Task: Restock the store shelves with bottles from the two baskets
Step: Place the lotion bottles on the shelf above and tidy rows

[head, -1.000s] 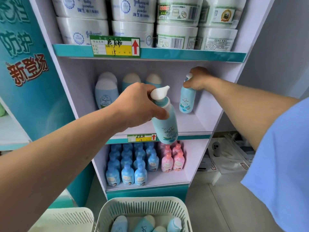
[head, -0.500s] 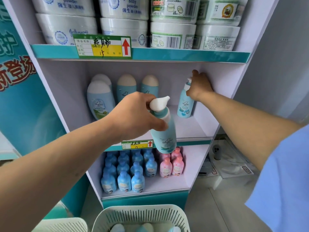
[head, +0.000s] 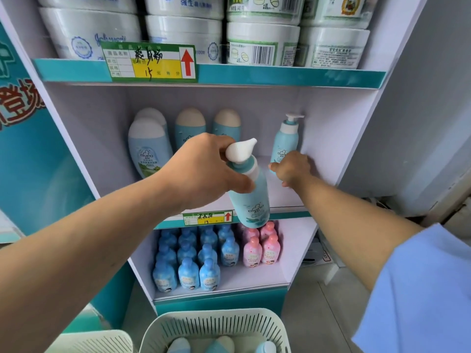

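Note:
My left hand (head: 206,169) grips a teal pump bottle (head: 252,200) by its neck, in front of the middle shelf (head: 288,197); the bottle hangs slightly tilted at the shelf's front edge. A second teal pump bottle (head: 285,138) stands upright at the back right of that shelf. My right hand (head: 293,169) is low in front of its base with loosely curled fingers, holding nothing. A white basket (head: 211,324) below holds a few more bottles (head: 219,345). Part of a second basket (head: 94,342) shows at the lower left.
Three round-capped blue bottles (head: 147,146) stand along the back left of the middle shelf. White tubs (head: 262,44) fill the shelf above. Several small blue (head: 188,261) and pink bottles (head: 262,248) crowd the lower shelf. A grey wall (head: 420,110) runs on the right.
My right hand let go of the standing pump bottle's top and dropped to its base. My left hand kept its bottle in roughly the same place. The view tilted slightly upward.

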Available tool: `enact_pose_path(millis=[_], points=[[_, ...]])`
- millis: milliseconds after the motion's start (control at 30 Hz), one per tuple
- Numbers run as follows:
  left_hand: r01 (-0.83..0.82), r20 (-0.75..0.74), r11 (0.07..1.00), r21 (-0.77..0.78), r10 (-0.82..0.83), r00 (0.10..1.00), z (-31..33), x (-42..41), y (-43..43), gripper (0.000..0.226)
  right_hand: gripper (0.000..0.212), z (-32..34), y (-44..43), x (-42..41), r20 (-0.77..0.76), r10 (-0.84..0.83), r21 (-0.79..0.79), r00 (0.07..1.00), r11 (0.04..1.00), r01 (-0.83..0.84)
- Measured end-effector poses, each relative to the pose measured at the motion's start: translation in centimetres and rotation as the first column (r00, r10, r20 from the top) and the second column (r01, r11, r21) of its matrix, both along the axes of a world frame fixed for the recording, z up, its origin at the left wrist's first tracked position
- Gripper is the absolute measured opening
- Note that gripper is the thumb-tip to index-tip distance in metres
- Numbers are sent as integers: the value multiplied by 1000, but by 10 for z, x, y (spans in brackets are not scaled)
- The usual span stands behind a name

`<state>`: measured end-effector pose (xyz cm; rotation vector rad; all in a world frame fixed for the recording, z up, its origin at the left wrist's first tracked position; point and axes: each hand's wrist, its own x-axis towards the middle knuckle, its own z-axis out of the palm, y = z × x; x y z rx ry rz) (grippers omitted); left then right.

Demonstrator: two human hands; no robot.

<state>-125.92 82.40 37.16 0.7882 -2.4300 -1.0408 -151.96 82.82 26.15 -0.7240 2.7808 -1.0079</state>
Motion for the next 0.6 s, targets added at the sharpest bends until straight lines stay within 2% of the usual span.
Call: enact_pose_path(millis=[67, 167, 300, 433, 500, 600], points=[[5, -4, 1000, -5, -5, 1000, -2, 1, -3, 26, 53, -3, -8, -4, 20, -46, -16, 999, 999, 46], [-2, 2, 1000, -20, 2, 1000, -3, 1, -7, 24, 50, -4, -15, -10, -45, -95, 39, 994, 995, 97], [-1, 0, 1000, -21, 1, 1000, -2, -1, -13, 24, 45, -3, -6, -4, -139, -20, 164, 990, 985, 43], [-4, -31, 999, -53, 2, 1000, 1, -12, -16, 25, 10, 30, 5, 17, -56, 212, 266, 976, 945, -190], [-14, -42, 996, -87, 10, 999, 3, -22, -18, 25, 18, 54, 9, 34, 12, 360, 230, 933, 907, -353], [-45, -69, 991, -127, 36, 997, 3, -41, -23, 31, 27, 81, 30, 63, 133, 558, 153, 819, 805, -573]])
